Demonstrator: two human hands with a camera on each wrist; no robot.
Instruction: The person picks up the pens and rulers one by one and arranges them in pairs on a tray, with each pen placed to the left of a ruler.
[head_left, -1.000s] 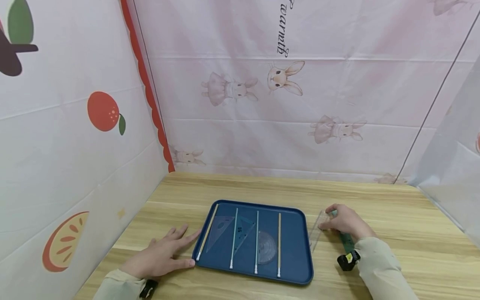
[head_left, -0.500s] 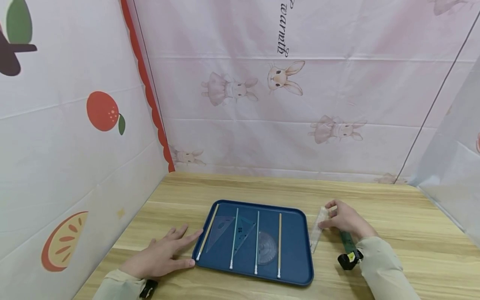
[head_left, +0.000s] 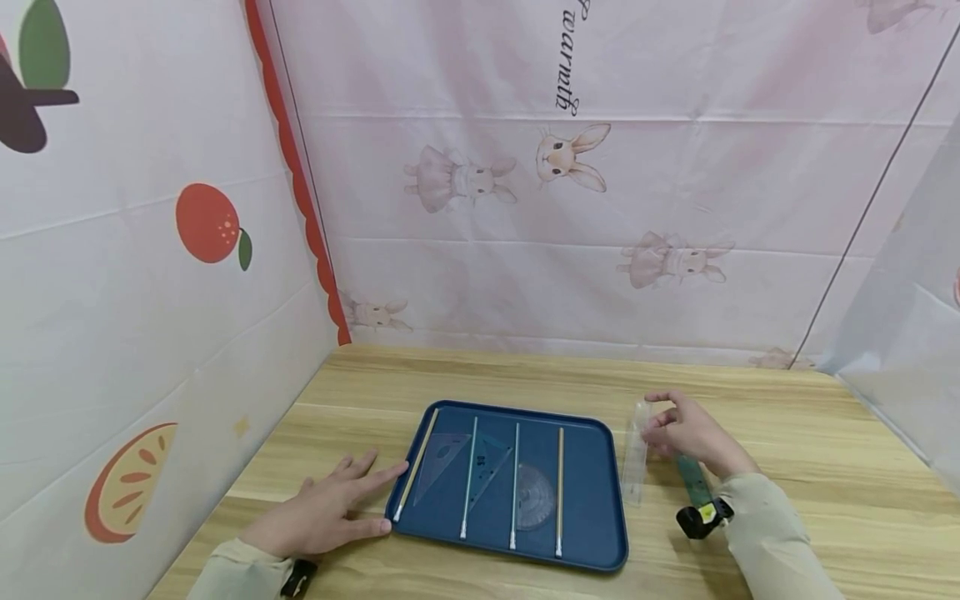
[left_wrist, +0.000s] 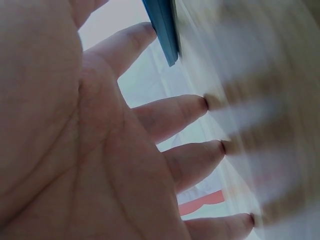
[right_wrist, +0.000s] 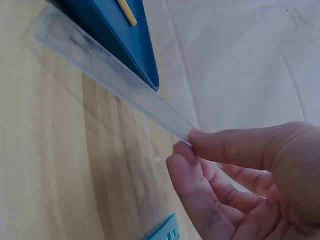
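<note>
My right hand (head_left: 693, 433) pinches a clear ruler (head_left: 636, 458) by its far end, between thumb and fingers. In the right wrist view the ruler (right_wrist: 115, 77) slants over the wooden table, alongside the tray's corner. Under my right wrist, part of a green ruler (head_left: 693, 481) shows on the table. My left hand (head_left: 322, 508) lies with fingers spread at the left side of the blue tray (head_left: 592, 500). Its index finger and thumb touch the tray's rim; the other fingertips rest on the table in the left wrist view.
In the tray lie several slim pencils (head_left: 559, 492) with pale ends, a clear set square (head_left: 435, 462), a green-tinted set square (head_left: 487, 467) and a clear protractor (head_left: 536, 497). Printed cloth walls (head_left: 480, 275) stand behind and at both sides of the table (head_left: 420, 367).
The clear ruler has turned in my right hand, its broad face now showing more, and its far end has shifted slightly away from me. My left hand and the tray stay put.
</note>
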